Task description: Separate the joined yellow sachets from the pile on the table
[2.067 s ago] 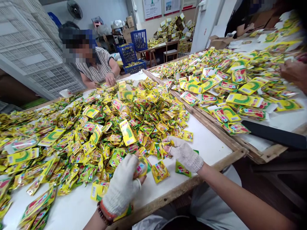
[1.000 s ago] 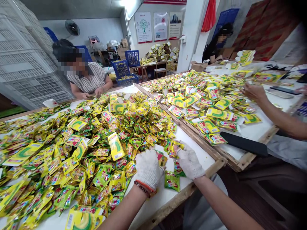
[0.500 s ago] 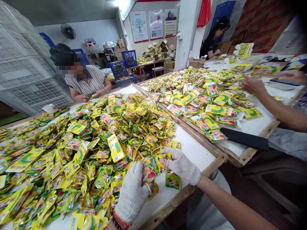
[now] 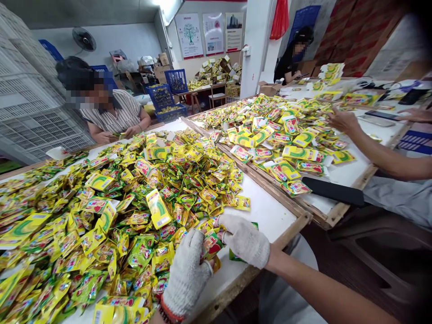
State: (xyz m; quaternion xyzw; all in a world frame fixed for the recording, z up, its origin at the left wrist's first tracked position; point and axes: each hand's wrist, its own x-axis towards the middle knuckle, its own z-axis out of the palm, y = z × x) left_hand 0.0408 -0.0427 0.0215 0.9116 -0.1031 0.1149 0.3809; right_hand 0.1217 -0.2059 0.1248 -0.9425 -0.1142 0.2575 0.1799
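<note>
White knitted gloves with bare fingertips cover both my hands. My left hand [image 4: 189, 272] is closed on a small green packet [image 4: 212, 245] with a red fruit print. Close against it, my right hand [image 4: 245, 240] has its fingers bent together around the edge of a yellow packet [image 4: 207, 224], mostly hidden by the glove. Under my right hand lies another green packet [image 4: 235, 255], largely covered. A big heap of small yellow and green packets [image 4: 128, 220] spreads to the left and ahead, with a flat yellow carton [image 4: 158, 209] on top.
A wooden rail [image 4: 266, 182] divides my table from a neighbouring one piled with yellow cartons [image 4: 286, 153]. A co-worker's hand [image 4: 344, 121] is over there, near a black board-like object [image 4: 332, 191]. Another person [image 4: 114, 108] sits opposite. White crates [image 4: 30, 99] are stacked left.
My right hand has moved left toward my left hand and now covers more of the loose green packet. My left hand keeps its packet. The whole view has shifted slightly.
</note>
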